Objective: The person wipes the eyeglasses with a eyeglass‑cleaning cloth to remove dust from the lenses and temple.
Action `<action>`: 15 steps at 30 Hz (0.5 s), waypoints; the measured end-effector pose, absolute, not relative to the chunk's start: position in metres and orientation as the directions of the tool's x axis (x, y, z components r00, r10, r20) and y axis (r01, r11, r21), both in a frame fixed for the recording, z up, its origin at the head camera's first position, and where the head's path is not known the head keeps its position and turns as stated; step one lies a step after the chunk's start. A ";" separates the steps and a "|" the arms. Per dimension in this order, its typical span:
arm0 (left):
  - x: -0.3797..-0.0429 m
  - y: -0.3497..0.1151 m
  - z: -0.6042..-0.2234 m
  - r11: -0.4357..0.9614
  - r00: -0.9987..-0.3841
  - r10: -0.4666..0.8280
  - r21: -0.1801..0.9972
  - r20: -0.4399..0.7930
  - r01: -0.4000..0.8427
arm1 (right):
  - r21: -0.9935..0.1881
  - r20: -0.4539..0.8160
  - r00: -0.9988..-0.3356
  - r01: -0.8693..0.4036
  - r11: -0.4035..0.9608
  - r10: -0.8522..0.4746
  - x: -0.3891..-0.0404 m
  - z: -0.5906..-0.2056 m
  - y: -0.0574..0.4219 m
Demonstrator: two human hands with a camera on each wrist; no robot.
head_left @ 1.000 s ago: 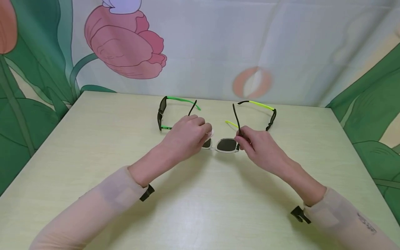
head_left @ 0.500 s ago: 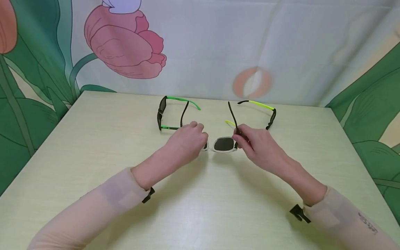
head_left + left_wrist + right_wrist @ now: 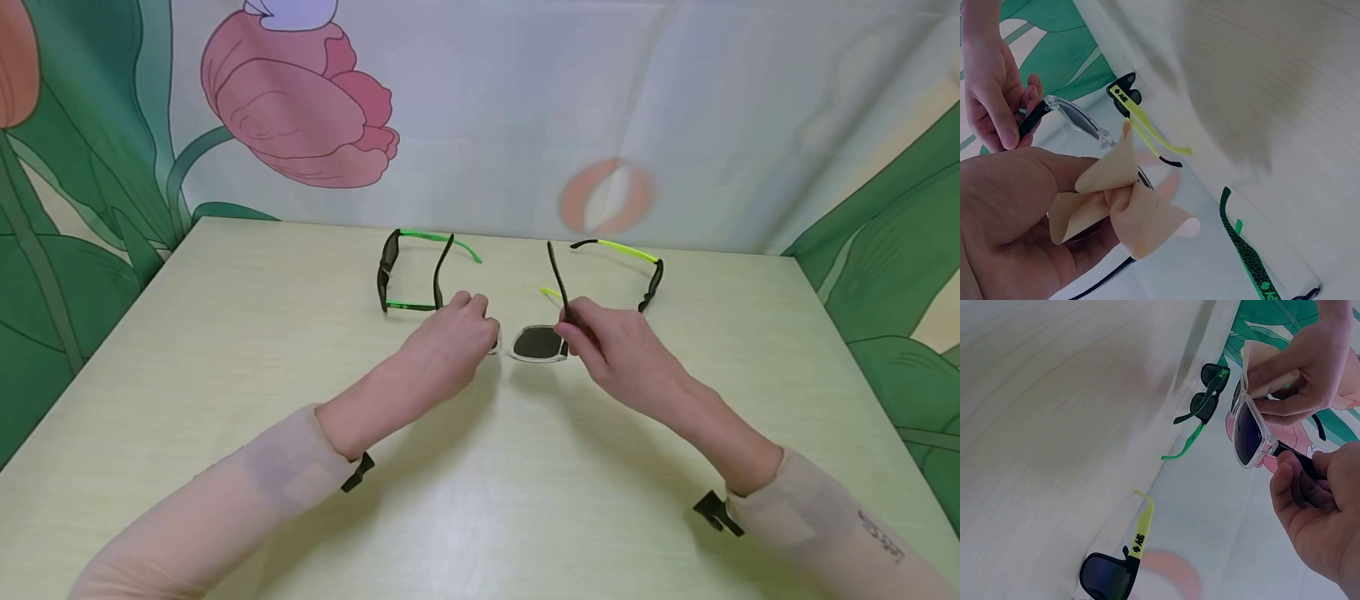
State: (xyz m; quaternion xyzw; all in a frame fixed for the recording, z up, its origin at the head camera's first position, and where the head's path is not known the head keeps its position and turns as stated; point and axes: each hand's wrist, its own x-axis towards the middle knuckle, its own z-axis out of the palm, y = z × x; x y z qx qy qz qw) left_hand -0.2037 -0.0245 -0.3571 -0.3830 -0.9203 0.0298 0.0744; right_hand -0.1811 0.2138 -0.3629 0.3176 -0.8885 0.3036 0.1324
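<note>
A pair of sunglasses (image 3: 538, 343) with a clear frame, dark lenses and black temples is held up over the table, temples pointing away. My right hand (image 3: 628, 350) pinches the right temple close to its hinge. Around the other lens, my left hand (image 3: 448, 343) grips a thin beige cloth (image 3: 1147, 219), bunched between thumb and fingers. In the right wrist view the cloth (image 3: 1257, 359) covers part of that lens. From the head, the left hand hides the cloth and most of the left lens.
Green-and-black sunglasses (image 3: 388, 262) stand behind the left hand at the table's (image 3: 480, 517) back. Yellow-and-black sunglasses (image 3: 652, 283) lie behind the right hand. A printed flower curtain (image 3: 480, 117) hangs beyond the back edge.
My left hand has shifted slightly left and lower over the lens, and the held sunglasses have turned and moved a little left. The right hand has barely moved.
</note>
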 end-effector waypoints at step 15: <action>-0.202 -0.028 -0.360 0.677 -0.664 0.733 -0.259 0.148 0.689 | -0.459 0.440 -0.751 -0.659 0.596 -0.492 -0.183 -0.364 0.216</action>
